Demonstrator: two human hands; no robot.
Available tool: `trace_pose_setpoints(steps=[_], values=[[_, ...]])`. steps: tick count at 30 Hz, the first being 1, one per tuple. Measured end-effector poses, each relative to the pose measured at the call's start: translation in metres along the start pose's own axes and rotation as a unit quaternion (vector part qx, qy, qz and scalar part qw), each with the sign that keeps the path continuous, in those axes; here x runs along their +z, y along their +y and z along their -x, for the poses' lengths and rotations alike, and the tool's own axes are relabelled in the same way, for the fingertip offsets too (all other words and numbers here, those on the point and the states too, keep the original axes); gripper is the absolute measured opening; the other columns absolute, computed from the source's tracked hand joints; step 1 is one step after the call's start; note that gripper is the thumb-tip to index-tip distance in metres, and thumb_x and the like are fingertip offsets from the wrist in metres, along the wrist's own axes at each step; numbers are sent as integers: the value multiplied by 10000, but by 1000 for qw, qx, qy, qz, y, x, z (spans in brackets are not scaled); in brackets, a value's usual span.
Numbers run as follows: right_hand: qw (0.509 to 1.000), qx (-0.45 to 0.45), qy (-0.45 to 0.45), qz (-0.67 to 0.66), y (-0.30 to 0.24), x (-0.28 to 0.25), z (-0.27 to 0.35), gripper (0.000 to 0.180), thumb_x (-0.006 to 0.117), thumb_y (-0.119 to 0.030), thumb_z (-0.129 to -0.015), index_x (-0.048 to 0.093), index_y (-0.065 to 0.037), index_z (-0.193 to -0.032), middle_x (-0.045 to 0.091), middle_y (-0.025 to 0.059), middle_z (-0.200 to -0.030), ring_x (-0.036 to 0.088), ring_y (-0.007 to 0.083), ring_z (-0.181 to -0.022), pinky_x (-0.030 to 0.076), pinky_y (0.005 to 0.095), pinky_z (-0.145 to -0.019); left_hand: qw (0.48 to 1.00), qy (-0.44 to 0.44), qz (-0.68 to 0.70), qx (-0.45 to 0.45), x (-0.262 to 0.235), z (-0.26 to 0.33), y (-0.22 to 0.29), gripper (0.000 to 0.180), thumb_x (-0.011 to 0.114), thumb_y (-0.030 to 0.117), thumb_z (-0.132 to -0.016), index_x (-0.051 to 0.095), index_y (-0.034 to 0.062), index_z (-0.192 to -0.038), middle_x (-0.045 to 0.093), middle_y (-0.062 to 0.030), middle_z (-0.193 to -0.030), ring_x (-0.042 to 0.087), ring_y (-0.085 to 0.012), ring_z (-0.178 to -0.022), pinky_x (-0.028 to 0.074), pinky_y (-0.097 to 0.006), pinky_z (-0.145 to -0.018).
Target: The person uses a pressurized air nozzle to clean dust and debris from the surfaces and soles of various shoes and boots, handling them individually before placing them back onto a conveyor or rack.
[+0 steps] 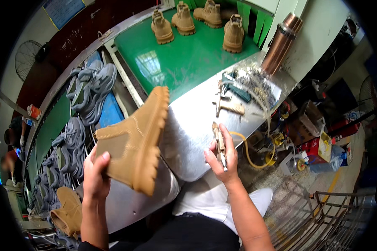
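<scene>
From the head view, your left hand (95, 173) was closed around the ankle end of a tan boot (136, 140), thumb on the elastic side panel, holding it up in the air above the near edge of the metal table (192, 125). The boot lay tilted, its long axis running from your left hand up and away toward the far side of the table, toe highest, ridged sole turned to your right.

Your right hand (222, 157) was closed on a small slim tool (220, 146), its tip pointing down toward you and a yellow hose (249, 157) looping off it past the right edge of the table. That hand hung over the near right corner, level with the boot's sole but apart from it, with bare metal showing between them. So the boot lay to the left of the tool, sole facing it, and the right hand was the one nearer the sole.

Farther along the table's right edge lay other hand tools (232, 98) and a copper-coloured flask (280, 42). Beyond, four tan boots (184, 21) stood on a green belt (184, 62); grey shoes (90, 90) filled a rack to your left, and another tan boot (69, 211) sat low by your left forearm.
</scene>
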State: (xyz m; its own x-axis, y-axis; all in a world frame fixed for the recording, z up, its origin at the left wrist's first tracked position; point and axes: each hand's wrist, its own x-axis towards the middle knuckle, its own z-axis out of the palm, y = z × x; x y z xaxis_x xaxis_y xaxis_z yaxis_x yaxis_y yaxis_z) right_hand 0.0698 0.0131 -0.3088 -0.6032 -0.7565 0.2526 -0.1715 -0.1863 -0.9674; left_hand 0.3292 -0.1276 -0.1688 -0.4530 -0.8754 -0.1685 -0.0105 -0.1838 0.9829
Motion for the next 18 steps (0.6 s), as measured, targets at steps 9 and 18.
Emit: trace_pose_setpoints(steps=[9, 18], values=[[990, 78, -38, -108, 1, -11, -9, 696, 628, -92, -765, 363, 89, -1382, 587, 47, -857, 551, 115, -776, 486, 266, -747, 912, 81, -360, 180, 204, -304, 45, 562, 618, 272, -854, 444, -40, -1287, 668, -216, -900, 665, -315, -788, 535, -381, -714], [902, 363, -20, -232, 21, -27, 3, 489, 605, -150, -843, 522, -12, -1305, 542, 178, -1318, 504, 328, -1216, 347, 425, -1067, 837, -36, -338, 429, 107, -297, -27, 621, 690, 315, -840, 463, 72, -1364, 563, -199, -1278, 543, -317, -1192, 436, -389, -1018]])
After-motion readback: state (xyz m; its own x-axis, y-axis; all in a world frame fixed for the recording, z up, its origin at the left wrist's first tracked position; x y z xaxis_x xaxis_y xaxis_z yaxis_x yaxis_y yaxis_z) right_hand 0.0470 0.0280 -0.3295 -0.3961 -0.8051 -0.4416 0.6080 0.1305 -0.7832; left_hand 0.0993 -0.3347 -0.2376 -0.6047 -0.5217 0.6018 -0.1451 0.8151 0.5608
